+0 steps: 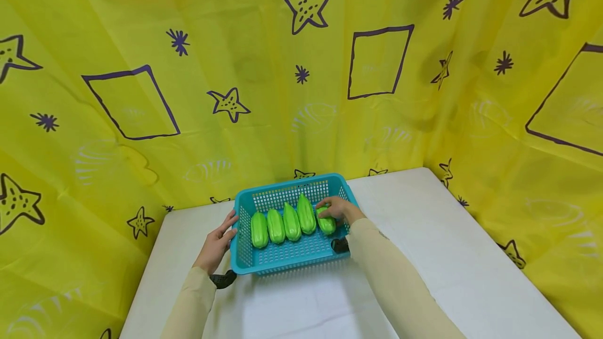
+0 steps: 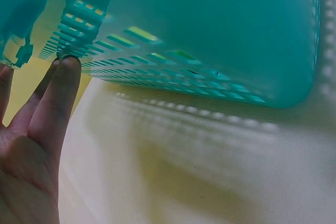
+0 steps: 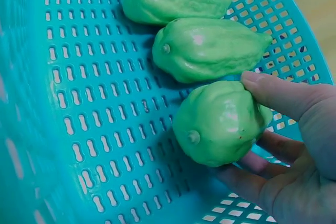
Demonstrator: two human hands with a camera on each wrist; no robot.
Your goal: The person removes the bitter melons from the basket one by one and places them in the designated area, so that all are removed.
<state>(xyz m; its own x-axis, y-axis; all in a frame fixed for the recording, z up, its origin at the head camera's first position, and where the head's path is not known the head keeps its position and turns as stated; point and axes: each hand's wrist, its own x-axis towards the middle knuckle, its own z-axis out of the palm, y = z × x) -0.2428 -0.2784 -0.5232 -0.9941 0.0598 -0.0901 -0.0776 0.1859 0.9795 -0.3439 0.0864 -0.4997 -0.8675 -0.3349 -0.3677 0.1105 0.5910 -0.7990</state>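
Observation:
A teal plastic basket point(image 1: 292, 262) with slotted walls stands on the white table, holding several glossy green papayas point(image 1: 259, 230) side by side. At its right end my right hand point(image 1: 336, 207) grips the rightmost papaya point(image 3: 220, 124), thumb on one side and fingers curled round the other; its rounded end faces the wrist camera. Another papaya point(image 3: 210, 48) lies close beside that thumb. My left hand point(image 1: 219, 242) is at the basket's left side, with fairly straight fingers. In the left wrist view, fingertips point(image 2: 68, 64) touch the basket's outer wall point(image 2: 210, 40).
The white table point(image 1: 405, 198) extends on both sides of the basket and in front of it. A yellow curtain point(image 1: 264, 56) with dark star drawings hangs behind and at both sides. Dark wrist straps show below each hand.

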